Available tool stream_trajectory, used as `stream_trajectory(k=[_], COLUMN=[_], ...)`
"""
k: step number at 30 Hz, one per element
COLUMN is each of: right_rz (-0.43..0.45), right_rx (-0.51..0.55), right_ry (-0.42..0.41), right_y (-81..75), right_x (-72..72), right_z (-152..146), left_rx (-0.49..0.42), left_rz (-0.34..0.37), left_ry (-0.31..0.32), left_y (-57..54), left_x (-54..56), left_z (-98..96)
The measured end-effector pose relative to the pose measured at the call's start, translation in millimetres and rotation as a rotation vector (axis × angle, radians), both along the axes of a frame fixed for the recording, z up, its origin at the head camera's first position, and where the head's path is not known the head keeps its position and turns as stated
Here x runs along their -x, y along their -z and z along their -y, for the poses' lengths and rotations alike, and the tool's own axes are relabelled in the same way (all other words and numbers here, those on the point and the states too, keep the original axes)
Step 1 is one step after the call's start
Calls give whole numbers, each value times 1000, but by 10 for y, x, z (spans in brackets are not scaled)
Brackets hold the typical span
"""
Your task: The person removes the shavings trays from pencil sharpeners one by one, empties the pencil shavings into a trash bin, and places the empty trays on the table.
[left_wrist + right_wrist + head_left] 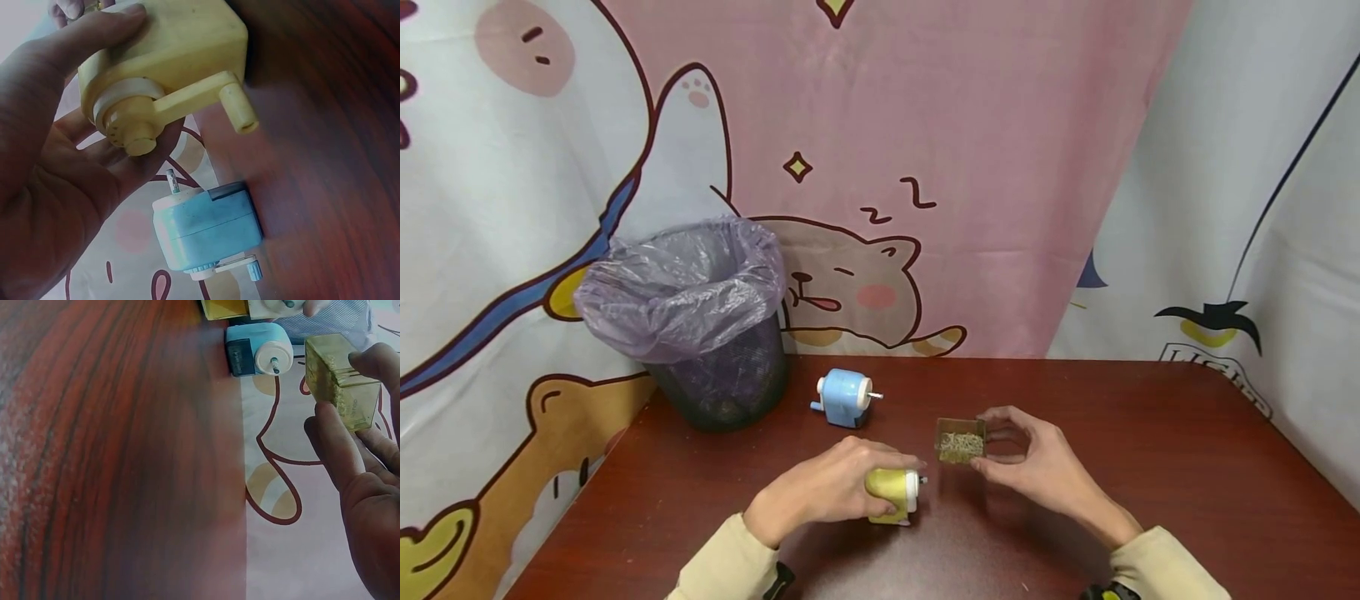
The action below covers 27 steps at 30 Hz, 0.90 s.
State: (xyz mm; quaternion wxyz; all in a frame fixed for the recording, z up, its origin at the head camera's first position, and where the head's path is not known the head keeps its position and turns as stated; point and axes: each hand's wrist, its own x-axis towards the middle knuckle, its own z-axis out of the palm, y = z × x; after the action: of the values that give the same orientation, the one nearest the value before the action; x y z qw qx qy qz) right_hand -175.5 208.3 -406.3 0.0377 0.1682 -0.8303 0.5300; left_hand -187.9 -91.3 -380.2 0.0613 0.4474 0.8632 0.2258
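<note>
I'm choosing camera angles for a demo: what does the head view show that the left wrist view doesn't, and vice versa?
Only the head view shows the purple-lined bin and the black bird print. Only the left wrist view shows the yellow crank. Both show the yellow sharpener, the blue sharpener and the left hand.

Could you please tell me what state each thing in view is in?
Yellow plastic hand-crank sharpener: gripped by the left hand, short stub protruding from its white front.
Blue plastic hand-crank sharpener: standing on the reddish-brown table, a thin stub protruding from its white front.
Transparent yellowish plastic box: open, pale shavings inside, held by the right hand.
Black mesh bin: upright, open-topped, lined with a purple translucent plastic bag folded over its rim.
</note>
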Motion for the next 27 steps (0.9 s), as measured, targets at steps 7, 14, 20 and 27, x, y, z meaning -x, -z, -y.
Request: stream_trajectory(k=[7, 14, 20, 27], right_rz=[-36, -70, -95, -96], right_rx=[-7, 5, -1, -19], right_ry=[23, 30, 36, 55], right_y=[-42, -101, -132, -173], right_x=[28, 88, 126, 166], right_z=[12, 51, 73, 99], left_rx=[3, -17, -63, -132], left_rz=[-4, 41, 59, 51], left_ry=[-20, -49, -60, -119], left_y=[7, 0, -8, -108], left_x=[-16, -29, -40, -53], left_z=[-7, 11, 62, 231])
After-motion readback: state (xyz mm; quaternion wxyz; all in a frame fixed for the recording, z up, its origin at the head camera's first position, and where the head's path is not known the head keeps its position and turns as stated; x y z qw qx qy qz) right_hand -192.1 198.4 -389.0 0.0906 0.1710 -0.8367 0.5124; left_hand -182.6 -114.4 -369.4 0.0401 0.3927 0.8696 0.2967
